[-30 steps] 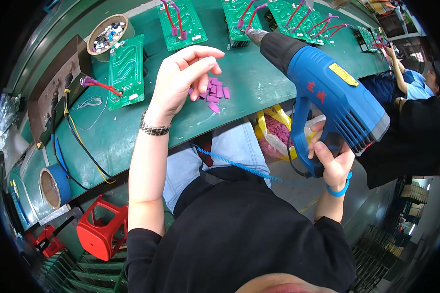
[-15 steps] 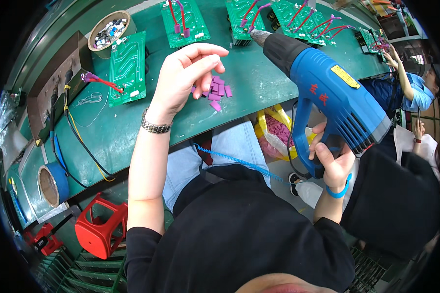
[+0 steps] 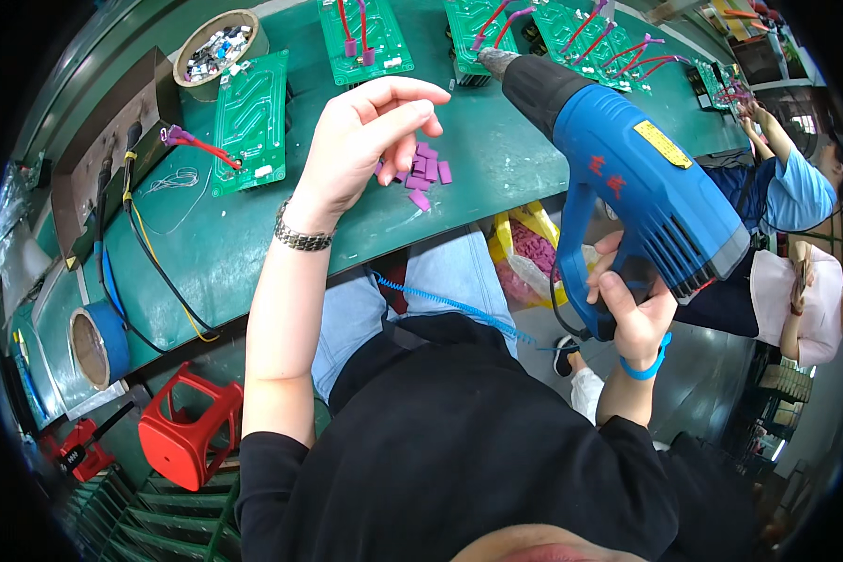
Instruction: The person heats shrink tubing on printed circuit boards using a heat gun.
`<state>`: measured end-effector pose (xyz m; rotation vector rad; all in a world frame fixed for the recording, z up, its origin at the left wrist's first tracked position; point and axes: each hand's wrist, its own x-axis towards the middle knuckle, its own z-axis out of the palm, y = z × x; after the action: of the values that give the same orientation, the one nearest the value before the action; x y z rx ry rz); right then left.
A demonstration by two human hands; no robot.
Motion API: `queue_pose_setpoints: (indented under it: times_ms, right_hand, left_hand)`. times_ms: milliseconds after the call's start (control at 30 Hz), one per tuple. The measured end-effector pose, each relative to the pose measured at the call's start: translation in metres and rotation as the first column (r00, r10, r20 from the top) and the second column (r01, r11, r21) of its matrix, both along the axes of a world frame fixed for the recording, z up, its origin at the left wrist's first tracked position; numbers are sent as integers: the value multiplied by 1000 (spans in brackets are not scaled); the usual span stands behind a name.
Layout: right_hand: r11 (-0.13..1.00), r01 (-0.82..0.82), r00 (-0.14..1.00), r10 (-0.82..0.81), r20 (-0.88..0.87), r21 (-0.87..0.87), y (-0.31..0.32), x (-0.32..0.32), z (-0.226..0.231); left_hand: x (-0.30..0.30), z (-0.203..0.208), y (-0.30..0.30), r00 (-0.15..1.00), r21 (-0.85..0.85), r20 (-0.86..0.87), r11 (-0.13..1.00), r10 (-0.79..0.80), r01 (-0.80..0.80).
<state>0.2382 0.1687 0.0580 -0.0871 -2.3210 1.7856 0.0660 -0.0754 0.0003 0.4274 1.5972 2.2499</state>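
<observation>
My right hand (image 3: 639, 318) is wrapped round the handle of a blue heat gun (image 3: 628, 150). Its metal nozzle (image 3: 498, 62) points up and left, close to a green circuit board (image 3: 478, 33) with red wires ending in purple sleeves. My left hand (image 3: 365, 136) hovers over the bench with loosely bent fingers, and nothing shows in it. Just beside and partly behind that hand lies a small pile of purple tubing pieces (image 3: 423, 169). Another green circuit board (image 3: 253, 122), with red wires and a purple end, lies left of my left hand.
Further boards (image 3: 365, 42) line the far side of the green bench (image 3: 347, 239). At left are a round tub of small parts (image 3: 261, 42), a brown box (image 3: 75, 178), cables and a blue tape roll (image 3: 112, 337). A red stool (image 3: 183, 440) stands below. Co-workers (image 3: 796, 192) are at right.
The view has shifted slightly, while my hands and the heat gun hold nearly the same pose. At right, a person in black has moved down out of the way, uncovering a person in pink.
</observation>
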Motion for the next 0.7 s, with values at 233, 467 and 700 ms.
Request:
queue_pose_setpoints:
  times_ms: [233, 467, 700]
  right_hand:
    - [1000, 8, 1000, -8, 11, 24, -3, -1, 2]
    - [998, 13, 1000, -15, 20, 62, -6, 5, 6]
    - [993, 28, 999, -32, 32, 118, -16, 4, 10]
  left_hand:
    - [0, -1, -1, 1000, -1, -6, 1000, -1, 1]
    - [0, 1, -1, 1000, 8, -13, 1000, -6, 6]
    - [-3, -1, -4, 997, 147, -10, 986, 80, -78]
